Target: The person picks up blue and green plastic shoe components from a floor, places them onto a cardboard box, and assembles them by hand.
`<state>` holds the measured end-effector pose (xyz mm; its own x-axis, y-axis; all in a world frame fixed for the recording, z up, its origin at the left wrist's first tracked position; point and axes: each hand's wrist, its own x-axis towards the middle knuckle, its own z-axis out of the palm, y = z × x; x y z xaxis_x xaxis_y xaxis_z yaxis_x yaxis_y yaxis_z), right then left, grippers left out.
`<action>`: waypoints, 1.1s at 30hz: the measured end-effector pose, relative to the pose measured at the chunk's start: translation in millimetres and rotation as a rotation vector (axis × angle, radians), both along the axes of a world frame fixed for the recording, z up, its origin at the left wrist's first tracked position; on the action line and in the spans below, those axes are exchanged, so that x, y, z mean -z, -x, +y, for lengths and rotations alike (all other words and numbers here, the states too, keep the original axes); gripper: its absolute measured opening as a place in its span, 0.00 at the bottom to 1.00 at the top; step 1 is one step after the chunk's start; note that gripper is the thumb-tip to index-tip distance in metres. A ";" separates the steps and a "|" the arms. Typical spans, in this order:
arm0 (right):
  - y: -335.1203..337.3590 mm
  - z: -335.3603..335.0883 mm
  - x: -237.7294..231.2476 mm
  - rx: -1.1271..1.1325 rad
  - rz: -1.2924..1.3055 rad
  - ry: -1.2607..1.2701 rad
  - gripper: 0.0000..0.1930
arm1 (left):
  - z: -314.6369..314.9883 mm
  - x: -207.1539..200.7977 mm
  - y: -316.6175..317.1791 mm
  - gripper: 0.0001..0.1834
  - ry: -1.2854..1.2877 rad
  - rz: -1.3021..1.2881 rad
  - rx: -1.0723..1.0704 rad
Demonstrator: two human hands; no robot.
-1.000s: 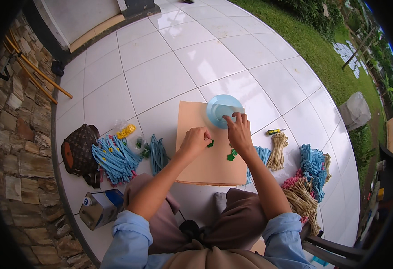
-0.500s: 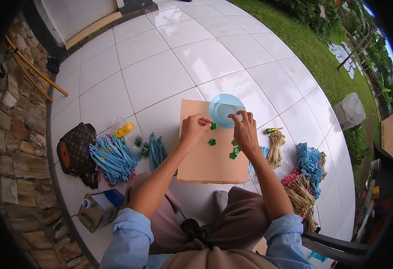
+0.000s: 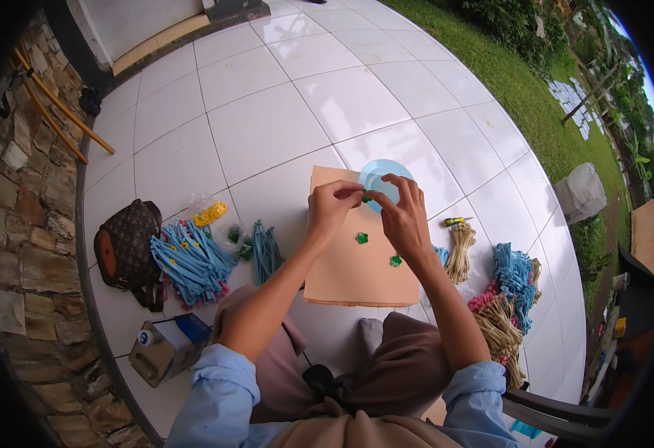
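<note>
"While the two hands are this close together, can you tell which one has the green flower (image 3: 366, 198)?"

"The left hand (image 3: 331, 207), I think: its thumb and forefinger are pinched together, and the flower shows right at their tips. The right hand (image 3: 408, 224) is looser, thumb and forefinger curved and apart. Whether its thumb touches the flower, I can't tell."

"And where is the flower, exactly?"

"At the far end of the tan board (image 3: 357, 276), by the near left rim of the blue plate (image 3: 368, 173)."

"How would it handle?"

"Very light, I'd guess, so a fingertip pinch should be plenty. It looks small and smooth, and might slip if squeezed off-centre (stiff plastic or something softer, I couldn't swear to either from here)."

"Where would you take hold?"

"By the outer edge of one petal, leaving the centre free; a hard squeeze could bend the lobes. The middle flower (image 3: 362, 238) and the lower flower (image 3: 395, 261) lie on the board, so they'd probably want a fingernail under the rim."

"Anything else nearby?"

"A screwdriver (image 3: 456, 221) and a beige bundle (image 3: 461, 254), both on the tiles to the right."
</note>
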<state>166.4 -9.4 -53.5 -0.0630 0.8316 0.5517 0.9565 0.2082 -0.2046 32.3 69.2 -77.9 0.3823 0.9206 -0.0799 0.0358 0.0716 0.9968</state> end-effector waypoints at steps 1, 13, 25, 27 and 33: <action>0.0 0.4 0.0 -0.002 -0.012 -0.003 0.18 | -0.2 -0.7 0.4 0.09 0.006 0.004 0.002; -5.2 1.4 1.4 0.052 0.073 -0.023 0.18 | 5.9 7.2 1.3 0.08 0.116 -0.039 -0.008; -38.5 0.0 48.2 0.169 0.220 0.162 0.16 | 24.1 60.1 -1.5 0.03 -0.414 0.500 -0.079; -41.5 -1.1 54.0 0.195 0.124 0.194 0.17 | 15.5 55.5 -6.8 0.05 -0.608 0.584 -0.122; -43.2 -3.2 65.8 0.247 -0.062 0.262 0.18 | -17.4 41.6 -11.1 0.09 -0.497 0.649 0.328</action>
<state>209.5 -12.6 -119.2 0.1309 0.9385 0.3195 0.9836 -0.0827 -0.1600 43.4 51.8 -119.6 0.6521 0.7581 0.0074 0.5488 -0.4787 0.6853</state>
